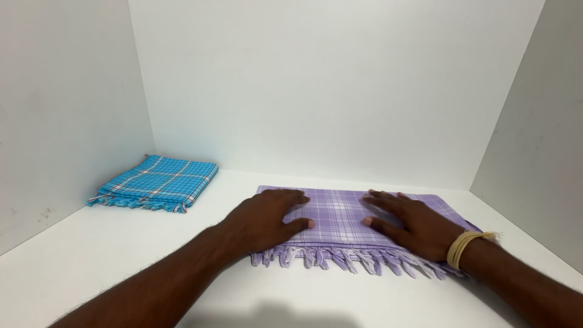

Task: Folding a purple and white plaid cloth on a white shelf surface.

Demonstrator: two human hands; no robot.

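While pressed flat on purple checked cloth [340,212], left hand [264,220] & right hand [413,225] had fingers spread wide, gripping nothing. Lay folded mid-table [91,267], fringe toward wearer. Prob light, soft, limp; best pinched at corners.

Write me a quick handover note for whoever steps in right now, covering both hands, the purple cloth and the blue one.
Left hand: open, palm flat on the left part of the folded purple checked cloth.
Right hand: open, flat on the cloth's right part; a pale thread band is on that wrist.
Purple cloth: folded, lying on the white table, fringe along the near edge.
Blue checked cloth: folded, set apart at the back left near the wall, untouched.
Done: both cloths are folded.
Left: the purple one is still under both hands, not yet set aside.
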